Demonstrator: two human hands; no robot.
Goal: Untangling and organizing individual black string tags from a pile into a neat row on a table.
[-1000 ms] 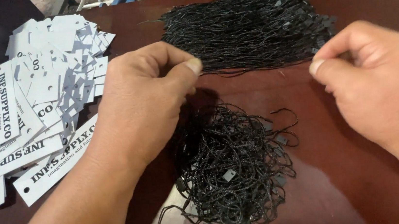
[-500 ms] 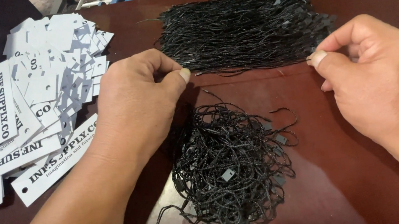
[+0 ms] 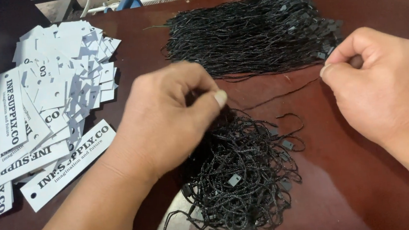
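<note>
My left hand (image 3: 175, 118) hovers over a tangled heap of black tag strings (image 3: 243, 179) near the table's front, its thumb and forefinger pinched on one end of a thin black string (image 3: 277, 96). That string runs slack to the right toward my right hand (image 3: 384, 87), whose thumb and forefinger pinch its other end near the edge of a neat bundle of straight black strings (image 3: 251, 30) lying at the back of the table.
A pile of white paper hang tags (image 3: 49, 110) with black print lies at the left on the dark red-brown table (image 3: 371, 184). White and blue objects (image 3: 128, 0) stand beyond the far edge.
Both hands have moved slightly. The single string, taut between them before, now sags onto the table, and my left hand has shifted lower toward the tangled heap.
</note>
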